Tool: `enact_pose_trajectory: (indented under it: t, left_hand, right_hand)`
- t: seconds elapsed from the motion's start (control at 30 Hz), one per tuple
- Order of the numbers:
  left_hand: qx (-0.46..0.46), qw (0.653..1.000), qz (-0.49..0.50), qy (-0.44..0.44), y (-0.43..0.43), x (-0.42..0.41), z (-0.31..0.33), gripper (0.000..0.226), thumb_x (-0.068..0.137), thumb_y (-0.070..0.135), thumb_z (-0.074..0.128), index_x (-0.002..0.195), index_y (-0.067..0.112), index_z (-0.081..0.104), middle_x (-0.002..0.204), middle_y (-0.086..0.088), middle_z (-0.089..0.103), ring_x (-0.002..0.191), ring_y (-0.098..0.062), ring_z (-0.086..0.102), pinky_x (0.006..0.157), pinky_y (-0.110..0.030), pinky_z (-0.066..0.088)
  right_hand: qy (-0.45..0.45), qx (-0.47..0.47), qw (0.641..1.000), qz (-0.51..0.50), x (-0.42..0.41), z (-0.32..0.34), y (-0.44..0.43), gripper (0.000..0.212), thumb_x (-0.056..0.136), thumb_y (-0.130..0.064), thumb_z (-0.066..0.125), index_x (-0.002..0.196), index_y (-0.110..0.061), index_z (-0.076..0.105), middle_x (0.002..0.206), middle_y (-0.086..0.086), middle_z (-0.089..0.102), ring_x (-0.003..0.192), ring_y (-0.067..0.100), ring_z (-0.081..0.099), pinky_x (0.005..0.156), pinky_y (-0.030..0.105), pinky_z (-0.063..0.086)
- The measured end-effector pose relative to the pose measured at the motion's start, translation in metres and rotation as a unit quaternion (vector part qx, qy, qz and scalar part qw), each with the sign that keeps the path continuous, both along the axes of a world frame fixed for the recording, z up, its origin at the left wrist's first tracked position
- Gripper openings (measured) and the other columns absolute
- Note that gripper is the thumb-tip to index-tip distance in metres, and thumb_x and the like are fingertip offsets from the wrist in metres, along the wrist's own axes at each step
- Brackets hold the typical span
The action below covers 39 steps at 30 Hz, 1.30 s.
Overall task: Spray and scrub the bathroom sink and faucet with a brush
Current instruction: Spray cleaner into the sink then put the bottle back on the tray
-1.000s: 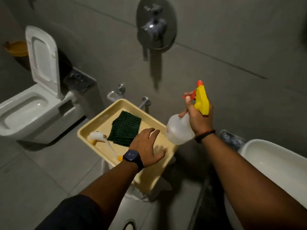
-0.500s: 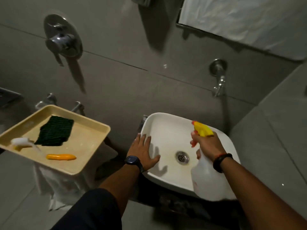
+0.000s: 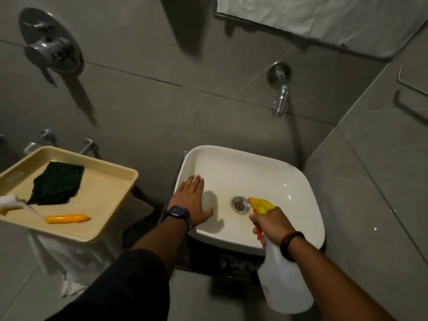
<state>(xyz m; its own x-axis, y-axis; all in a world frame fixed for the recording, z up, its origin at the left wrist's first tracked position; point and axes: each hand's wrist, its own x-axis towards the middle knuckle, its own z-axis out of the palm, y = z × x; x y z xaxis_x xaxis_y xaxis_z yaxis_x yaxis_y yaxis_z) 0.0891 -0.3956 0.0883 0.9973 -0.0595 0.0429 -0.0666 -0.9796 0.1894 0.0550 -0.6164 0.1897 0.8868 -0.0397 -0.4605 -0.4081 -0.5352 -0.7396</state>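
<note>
**One head-worn view, looking steeply down at the basin**

A single wide-angle camera sits on the person's head, facing forward and down toward the tiled wall. The sink (image 3: 252, 172) lies close below, right of centre; a tray (image 3: 111, 198) sits at the left edge. Straight lines bow near the borders.

The white sink (image 3: 254, 172) sat below a chrome wall faucet (image 3: 280, 98); the yellow-nozzled spray bottle (image 3: 284, 286) tilted over it; the orange-handled brush (image 3: 67, 218) lay apart.
</note>
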Motion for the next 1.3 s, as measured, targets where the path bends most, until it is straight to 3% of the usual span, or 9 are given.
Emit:
enact_pose_trajectory:
  t: [0.17, 0.3, 0.43, 0.53, 0.67, 1.03, 1.1, 1.17, 1.3]
  left_hand:
    - [0.006, 1.000, -0.012, 0.004, 0.000, 0.000, 0.000, 0.095, 0.079, 0.065, 0.040, 0.145, 0.012, -0.003, 0.158, -0.006, 0.000, 0.143, -0.021, -0.006, 0.112, -0.034, -0.007]
    - [0.009, 1.000, -0.008, 0.009, 0.000, 0.001, -0.001, 0.096, 0.078, 0.066, 0.039, 0.145, 0.013, -0.003, 0.158, -0.006, 0.000, 0.143, -0.021, -0.005, 0.111, -0.034, -0.007]
    - [0.007, 1.000, -0.002, 0.009, 0.000, 0.002, -0.003, 0.096, 0.078, 0.067, 0.039, 0.145, 0.013, -0.003, 0.158, -0.006, 0.001, 0.143, -0.021, -0.004, 0.109, -0.033, -0.008]
    - [0.005, 1.000, 0.000, 0.010, 0.000, 0.003, -0.004, 0.096, 0.078, 0.066, 0.040, 0.146, 0.013, -0.002, 0.158, -0.006, 0.003, 0.143, -0.022, -0.003, 0.111, -0.034, -0.006]
    - [0.003, 1.000, -0.001, 0.002, 0.000, 0.004, -0.004, 0.094, 0.078, 0.065, 0.041, 0.146, 0.014, 0.001, 0.158, -0.005, 0.004, 0.143, -0.022, 0.000, 0.114, -0.036, -0.001]
    - [-0.030, 0.999, 0.011, -0.017, 0.002, 0.005, -0.005, 0.091, 0.073, 0.065, 0.044, 0.145, 0.017, 0.013, 0.154, -0.005, 0.021, 0.139, -0.026, 0.018, 0.113, -0.041, 0.018]
    - [-0.038, 0.999, 0.012, -0.015, 0.001, 0.004, -0.004, 0.091, 0.073, 0.064, 0.045, 0.144, 0.017, 0.015, 0.154, -0.005, 0.023, 0.139, -0.026, 0.019, 0.113, -0.041, 0.018]
    - [-0.042, 0.999, 0.008, -0.010, 0.003, 0.002, -0.002, 0.089, 0.074, 0.064, 0.046, 0.144, 0.017, 0.017, 0.154, -0.006, 0.022, 0.140, -0.026, 0.017, 0.113, -0.041, 0.017]
    - [-0.105, 0.994, 0.004, -0.006, 0.020, -0.006, 0.004, 0.087, 0.074, 0.065, 0.050, 0.142, 0.017, 0.024, 0.153, -0.007, 0.024, 0.140, -0.025, 0.018, 0.114, -0.040, 0.016]
  right_hand:
    - [-0.050, -0.017, 0.996, -0.066, 0.008, 0.005, -0.007, 0.042, 0.078, -0.010, 0.051, 0.113, -0.029, 0.063, 0.061, 0.010, 0.058, 0.033, 0.023, 0.049, 0.042, 0.027, 0.044]
    - [-0.047, -0.048, 0.991, -0.117, 0.011, 0.004, -0.032, 0.038, 0.078, -0.010, 0.050, 0.111, -0.020, 0.065, 0.063, 0.012, 0.058, 0.039, 0.027, 0.051, 0.047, 0.032, 0.048]
    - [0.002, -0.028, 0.996, -0.086, 0.001, 0.001, -0.045, 0.049, 0.081, -0.004, 0.047, 0.121, -0.028, 0.060, 0.065, 0.012, 0.052, 0.050, 0.024, 0.045, 0.041, 0.026, 0.041]
    - [0.033, -0.004, 0.998, -0.061, -0.004, -0.001, -0.043, 0.042, 0.083, -0.007, 0.049, 0.119, -0.025, 0.061, 0.066, 0.012, 0.050, 0.048, 0.023, 0.043, 0.041, 0.026, 0.038]
    - [0.003, -0.024, 0.999, -0.035, -0.003, -0.007, -0.037, 0.044, 0.083, -0.009, 0.050, 0.121, -0.031, 0.059, 0.067, 0.011, 0.055, 0.050, 0.023, 0.047, 0.039, 0.025, 0.041]
    - [-0.010, -0.070, 0.989, -0.131, 0.016, -0.013, -0.048, 0.027, 0.078, -0.012, 0.050, 0.101, -0.011, 0.064, 0.073, 0.015, 0.061, 0.046, 0.030, 0.053, 0.045, 0.030, 0.047]
    - [-0.024, -0.065, 0.990, -0.121, 0.021, -0.003, -0.037, 0.026, 0.076, -0.012, 0.051, 0.098, -0.011, 0.065, 0.071, 0.016, 0.062, 0.042, 0.029, 0.053, 0.045, 0.031, 0.048]
    - [-0.054, -0.048, 0.993, -0.092, 0.027, 0.012, -0.018, 0.034, 0.074, -0.013, 0.051, 0.102, -0.028, 0.064, 0.070, 0.015, 0.064, 0.040, 0.029, 0.053, 0.046, 0.032, 0.049]
    - [-0.159, -0.004, 0.987, -0.014, 0.040, 0.046, 0.041, 0.048, 0.073, -0.014, 0.054, 0.117, -0.030, 0.063, 0.082, 0.010, 0.067, 0.063, 0.035, 0.061, 0.065, 0.049, 0.056]
